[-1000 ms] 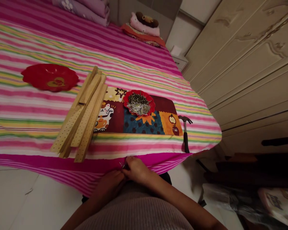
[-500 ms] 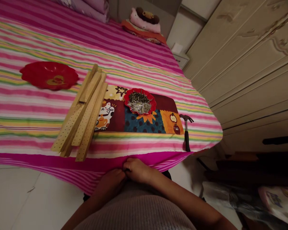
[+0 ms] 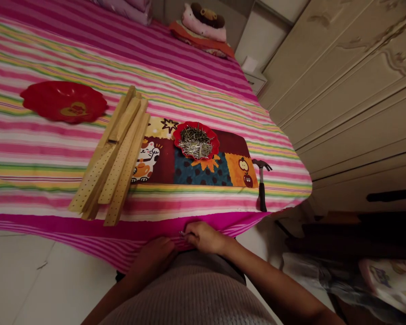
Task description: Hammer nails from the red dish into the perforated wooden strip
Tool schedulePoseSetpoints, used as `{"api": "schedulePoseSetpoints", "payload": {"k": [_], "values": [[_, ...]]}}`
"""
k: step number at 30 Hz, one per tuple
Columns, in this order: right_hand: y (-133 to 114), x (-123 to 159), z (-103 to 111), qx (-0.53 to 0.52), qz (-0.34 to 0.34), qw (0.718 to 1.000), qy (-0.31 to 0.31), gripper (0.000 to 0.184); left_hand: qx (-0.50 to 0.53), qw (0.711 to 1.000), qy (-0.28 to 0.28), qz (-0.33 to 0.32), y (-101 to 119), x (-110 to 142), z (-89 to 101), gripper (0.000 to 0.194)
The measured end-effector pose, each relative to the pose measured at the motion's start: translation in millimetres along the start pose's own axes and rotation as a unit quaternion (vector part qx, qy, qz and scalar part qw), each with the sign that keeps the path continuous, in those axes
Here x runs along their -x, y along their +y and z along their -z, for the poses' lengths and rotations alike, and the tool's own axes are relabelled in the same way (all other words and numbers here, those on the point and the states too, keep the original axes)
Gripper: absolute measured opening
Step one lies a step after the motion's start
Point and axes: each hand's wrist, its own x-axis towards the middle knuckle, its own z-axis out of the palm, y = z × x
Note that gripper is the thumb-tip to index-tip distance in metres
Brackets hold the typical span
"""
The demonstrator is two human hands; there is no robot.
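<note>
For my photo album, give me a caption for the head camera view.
Hammer, wooden strips and a red dish of nails on striped cloth.

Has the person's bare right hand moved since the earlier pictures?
Yes, the bare right hand has moved rightward, nearer the black-handled metal claw hammer and away from the bare left hand.

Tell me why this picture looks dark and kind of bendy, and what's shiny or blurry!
In the head view, the light is dim, darkest at the lower right; the red plate and the nails catch small shiny glints; the wardrobe leans steeply, probably from a tilted, wide lens; the small thing at the right hand's fingers is too blurry to name.
</note>
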Motion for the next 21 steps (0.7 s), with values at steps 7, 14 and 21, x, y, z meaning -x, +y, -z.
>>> {"api": "schedulePoseSetpoints", "payload": {"k": [7, 14, 21], "values": [[3, 3, 20, -0.469, -0.171, 0.865, 0.053, 0.023, -0.012, 1.0, 0.024, -0.006, -4, 1, -7.8, 0.028], [-34, -30, 106, -0.439, -0.041, 0.868, 0.228, 0.023, 0.026, 0.988, 0.148, -0.042, -21, 0, -37.8, 0.029], [-33, -81, 186, -0.267, 0.007, 0.865, 0.424, 0.014, 0.059, 0.979, 0.181, -0.078, -19, 3, -25.8, 0.024]]}}
